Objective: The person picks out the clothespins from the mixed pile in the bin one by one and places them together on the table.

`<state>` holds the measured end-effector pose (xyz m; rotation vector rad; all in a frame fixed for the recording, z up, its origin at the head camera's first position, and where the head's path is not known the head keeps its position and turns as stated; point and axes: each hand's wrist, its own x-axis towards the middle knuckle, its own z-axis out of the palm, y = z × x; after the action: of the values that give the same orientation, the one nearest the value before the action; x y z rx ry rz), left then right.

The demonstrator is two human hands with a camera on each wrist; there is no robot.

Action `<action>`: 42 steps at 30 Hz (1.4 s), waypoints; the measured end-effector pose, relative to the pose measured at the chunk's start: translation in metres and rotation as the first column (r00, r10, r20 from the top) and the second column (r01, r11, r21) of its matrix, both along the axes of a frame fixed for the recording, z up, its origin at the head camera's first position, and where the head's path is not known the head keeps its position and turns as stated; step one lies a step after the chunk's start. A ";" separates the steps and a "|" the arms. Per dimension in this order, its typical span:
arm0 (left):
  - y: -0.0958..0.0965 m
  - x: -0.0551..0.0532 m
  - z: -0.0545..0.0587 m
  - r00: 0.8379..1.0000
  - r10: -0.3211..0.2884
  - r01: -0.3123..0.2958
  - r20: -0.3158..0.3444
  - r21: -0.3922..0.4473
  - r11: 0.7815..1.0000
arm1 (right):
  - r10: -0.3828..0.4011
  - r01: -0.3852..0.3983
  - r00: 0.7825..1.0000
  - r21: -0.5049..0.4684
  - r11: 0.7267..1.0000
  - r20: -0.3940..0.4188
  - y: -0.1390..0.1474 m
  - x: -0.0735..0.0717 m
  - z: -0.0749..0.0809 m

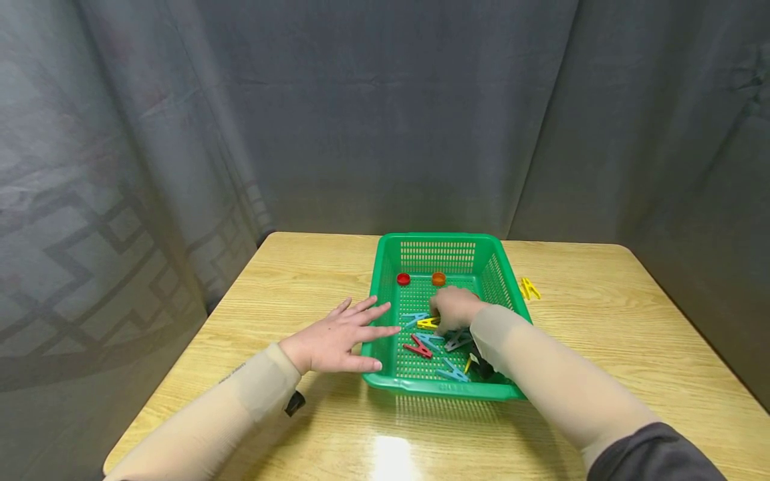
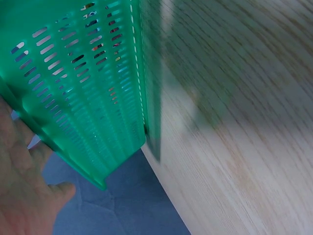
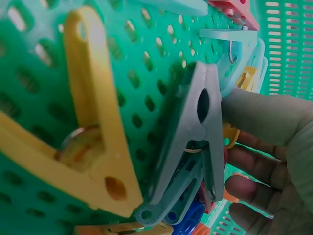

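Observation:
A green plastic basket (image 1: 445, 385) holds several clothespins in different colours. My right hand (image 1: 455, 308) reaches into it, fingers loosely bent and pointing down. In the right wrist view the thumb (image 3: 264, 115) lies against clothespins, apart from the bare fingertips below. Near it are a grey clothespin (image 3: 195, 127), a larger-looking yellow clothespin (image 3: 93, 142) and a light-blue clothespin (image 3: 239, 51). My left hand (image 1: 339, 337) spreads its straight fingers at the basket's left rim. From the left wrist it shows beside the slotted basket wall, with nothing in its grasp.
Toward the basket's far end sit a small red round piece (image 1: 404, 278) and a small orange round piece (image 1: 438, 278). A yellow clothespin (image 1: 529, 288) lies on the wooden table (image 1: 601, 307), right of the basket. Grey curtains (image 1: 391, 133) hang behind.

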<state>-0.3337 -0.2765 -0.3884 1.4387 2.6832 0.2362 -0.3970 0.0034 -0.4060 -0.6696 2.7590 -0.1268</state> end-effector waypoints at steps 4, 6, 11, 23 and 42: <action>0.000 0.000 0.000 1.000 -0.002 0.002 -0.005 -0.001 1.000 | 0.000 0.000 1.000 0.020 1.000 0.011 -0.001 0.001 0.001; 0.000 0.000 0.000 1.000 0.000 0.000 -0.005 -0.002 1.000 | -0.005 0.005 1.000 0.020 1.000 0.020 -0.001 0.001 0.001; 0.000 -0.001 0.000 1.000 0.001 -0.001 -0.004 -0.005 1.000 | 0.000 0.000 0.999 0.010 1.000 0.033 -0.001 0.000 0.001; 0.000 -0.001 -0.001 1.000 0.001 -0.001 0.002 -0.004 1.000 | -0.035 0.037 0.997 -0.023 0.999 0.063 0.001 0.000 0.000; -0.001 -0.001 -0.001 1.000 0.005 -0.005 0.006 0.002 1.000 | -0.038 0.054 0.996 -0.202 0.978 0.083 0.005 -0.002 0.015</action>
<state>-0.3343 -0.2773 -0.3890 1.4300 2.6829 0.2439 -0.3989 0.0082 -0.3914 -0.6359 2.7090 -0.4422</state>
